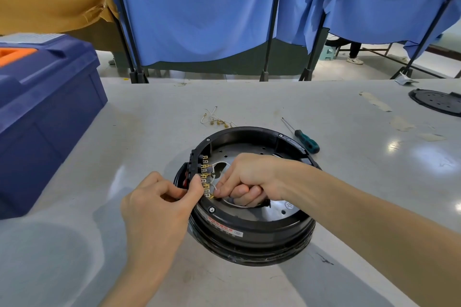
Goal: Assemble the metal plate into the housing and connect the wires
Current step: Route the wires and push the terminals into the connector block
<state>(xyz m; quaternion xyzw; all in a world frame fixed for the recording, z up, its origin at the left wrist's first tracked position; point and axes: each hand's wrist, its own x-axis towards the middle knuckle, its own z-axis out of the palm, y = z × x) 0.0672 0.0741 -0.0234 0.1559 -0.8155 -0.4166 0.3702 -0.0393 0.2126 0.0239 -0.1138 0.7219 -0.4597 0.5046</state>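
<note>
The metal plate [279, 212] already sits inside the round black housing [249, 234], so the wiring looks to be the step in hand. The right hand [249, 177] pinches a white wire [214, 187] with a brass end just at its fingertips, beside the terminal row [205, 174]. The left hand [159, 204] grips the housing's terminal block, thumb beside that row. Next, I'd judge, the connector must be lined up and pushed onto a tab. Spare wires [217, 118] and a screwdriver [303, 137] lie beyond the right hand. The housing's red label [220, 227] is unreadable.
</note>
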